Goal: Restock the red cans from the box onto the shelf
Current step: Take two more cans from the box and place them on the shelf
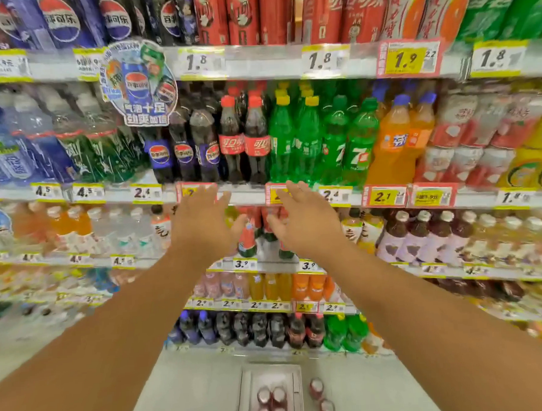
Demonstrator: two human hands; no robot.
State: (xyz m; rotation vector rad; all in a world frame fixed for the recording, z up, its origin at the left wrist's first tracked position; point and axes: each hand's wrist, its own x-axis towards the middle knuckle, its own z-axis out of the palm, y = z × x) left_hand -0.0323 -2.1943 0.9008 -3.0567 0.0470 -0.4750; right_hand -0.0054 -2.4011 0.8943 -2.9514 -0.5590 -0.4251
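Much of the scene is smeared by motion, worst at the far left, where the bottles on the shelf (250, 195) rails blur into streaks, and both forearms run off the bottom corners. The left hand (202, 222) and right hand (306, 219) are raised side by side with fingers spread, empty, covering two price tags and part of the watermelon-patterned bottles (247, 242) behind them. Down on the floor, the box (250, 389) is cut by the lower edge; four red cans (271, 404) stand inside, and what seem to be two loose cans (321, 399) sit just beside it. More red cans line the top shelf.
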